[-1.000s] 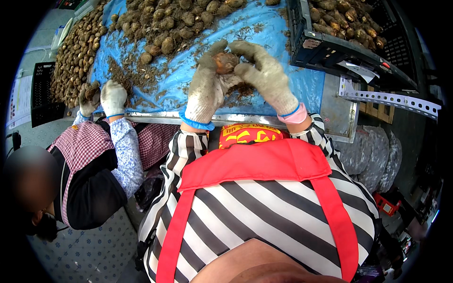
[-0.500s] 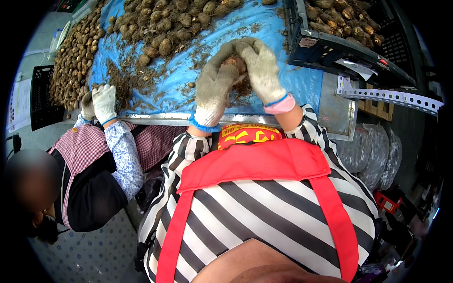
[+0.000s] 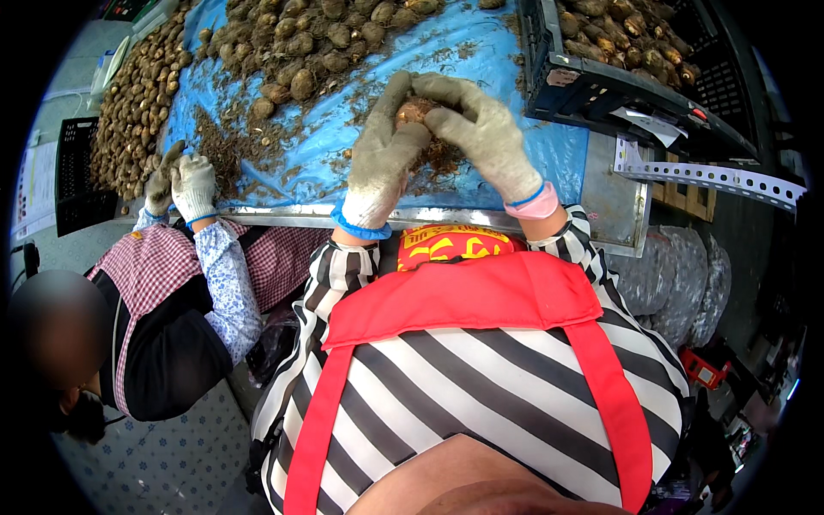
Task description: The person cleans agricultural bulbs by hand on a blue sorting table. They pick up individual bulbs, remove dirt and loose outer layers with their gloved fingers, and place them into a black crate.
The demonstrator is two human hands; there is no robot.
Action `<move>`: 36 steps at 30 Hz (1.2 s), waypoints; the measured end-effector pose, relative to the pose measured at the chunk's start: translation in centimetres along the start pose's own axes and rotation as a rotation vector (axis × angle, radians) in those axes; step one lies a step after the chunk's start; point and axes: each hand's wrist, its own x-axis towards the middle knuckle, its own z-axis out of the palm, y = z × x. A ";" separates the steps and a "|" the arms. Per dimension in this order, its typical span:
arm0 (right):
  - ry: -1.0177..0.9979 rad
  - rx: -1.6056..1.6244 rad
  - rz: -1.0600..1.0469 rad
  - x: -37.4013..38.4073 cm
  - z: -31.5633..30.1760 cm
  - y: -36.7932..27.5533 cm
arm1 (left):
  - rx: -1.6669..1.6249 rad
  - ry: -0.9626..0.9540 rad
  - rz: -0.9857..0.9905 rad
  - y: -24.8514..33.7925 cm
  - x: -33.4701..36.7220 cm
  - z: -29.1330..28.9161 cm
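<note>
Between my two gloved hands is a brown, rough-skinned taro (image 3: 415, 112), partly covered by the fingers. My left hand (image 3: 379, 153), in a soiled white knit glove, closes on its left side with the thumb across the near side. From the right, my right hand (image 3: 483, 133) curls its fingers over the far side and presses its thumb against the taro. Below the hands, brown fibrous scraps (image 3: 444, 160) lie on the blue plastic sheet (image 3: 532, 163). A large heap of hairy taros (image 3: 322, 39) sits beyond and left of my hands.
At right stands a black crate (image 3: 592, 77) of taros, with a perforated metal strip (image 3: 712, 176) projecting nearby. A co-worker's gloved hands (image 3: 190, 184) are at the table on the left, near another taro pile (image 3: 137, 120). A metal edge (image 3: 463, 219) borders the table.
My hands have shifted around the taro: the right wrist moved right and nearer, the left slightly left. More of the taro shows. The co-worker's hands have moved slightly apart.
</note>
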 end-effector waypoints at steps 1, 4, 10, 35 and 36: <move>0.022 -0.023 -0.110 -0.2 0.5 0.2 | 0.036 0.001 0.017 0.1 0.1 0.3; 0.076 -0.208 -0.117 0.2 0.5 -0.9 | 0.144 -0.012 0.047 0.6 0.1 0.4; 0.073 -0.206 0.123 1.1 -1.6 1.1 | 0.271 -0.039 0.169 0.6 0.2 -0.4; 0.159 -0.318 -0.281 0.9 0.2 0.0 | 0.035 -0.080 0.124 0.6 -0.4 -0.5; 0.177 -0.290 -0.200 1.4 -0.1 0.1 | 0.051 -0.075 0.137 0.6 -0.5 -0.7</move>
